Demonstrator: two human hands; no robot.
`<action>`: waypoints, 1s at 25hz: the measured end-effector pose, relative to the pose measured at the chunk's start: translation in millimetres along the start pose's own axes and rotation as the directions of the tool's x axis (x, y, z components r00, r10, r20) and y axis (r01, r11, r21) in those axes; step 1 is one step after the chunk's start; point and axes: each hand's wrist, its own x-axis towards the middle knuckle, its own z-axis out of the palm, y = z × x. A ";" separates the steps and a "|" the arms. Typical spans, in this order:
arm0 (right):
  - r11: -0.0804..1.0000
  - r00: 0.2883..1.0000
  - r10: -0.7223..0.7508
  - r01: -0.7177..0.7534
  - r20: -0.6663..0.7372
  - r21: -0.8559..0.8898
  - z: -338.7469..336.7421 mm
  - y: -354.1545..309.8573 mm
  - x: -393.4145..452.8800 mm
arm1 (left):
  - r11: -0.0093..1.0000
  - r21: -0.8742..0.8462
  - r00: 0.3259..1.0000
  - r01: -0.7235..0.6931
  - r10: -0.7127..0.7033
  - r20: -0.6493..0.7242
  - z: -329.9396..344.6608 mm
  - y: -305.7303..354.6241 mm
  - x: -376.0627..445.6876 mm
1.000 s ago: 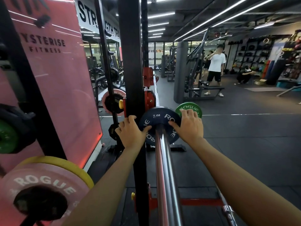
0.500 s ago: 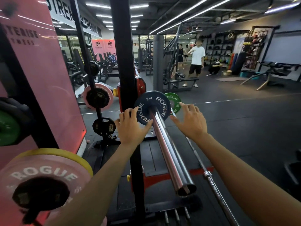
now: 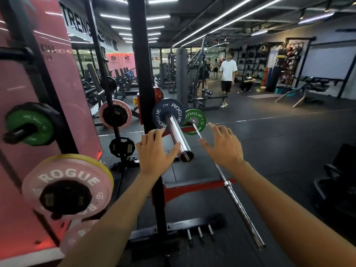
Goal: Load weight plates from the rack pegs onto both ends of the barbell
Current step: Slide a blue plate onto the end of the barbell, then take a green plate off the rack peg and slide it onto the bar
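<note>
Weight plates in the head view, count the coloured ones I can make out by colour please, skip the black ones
Pink: 3, one on the near peg, a blurred one below it, one farther back.
Green: 2, one on the left peg, one behind the bar.
Blue: 1, the plate on the barbell sleeve.
Yellow: 1, an edge behind the near pink plate.
Total: 7

From here, ceiling strip lights [image 3: 221, 18] give bright, even light; I see fisheye bending at edges, perhaps slight motion blur lower left.
</note>
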 end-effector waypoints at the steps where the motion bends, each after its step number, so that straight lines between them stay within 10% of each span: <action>1: 1.000 1.000 -0.006 0.007 0.013 -0.013 -6.3 0.3 -15.3 | 1.000 0.003 1.000 -0.001 0.001 0.007 -7.8 7.3 -15.8; 15: 0.975 0.985 -0.173 0.170 0.003 0.144 -43.4 -108.3 -76.8 | 0.979 0.173 0.994 0.110 -0.107 -0.028 -144.2 -27.8 -96.1; 25: 0.815 0.879 -0.477 0.439 0.006 0.379 -5.3 -377.2 -90.0 | 0.840 0.379 0.918 0.388 -0.316 -0.239 -323.3 -201.8 -166.0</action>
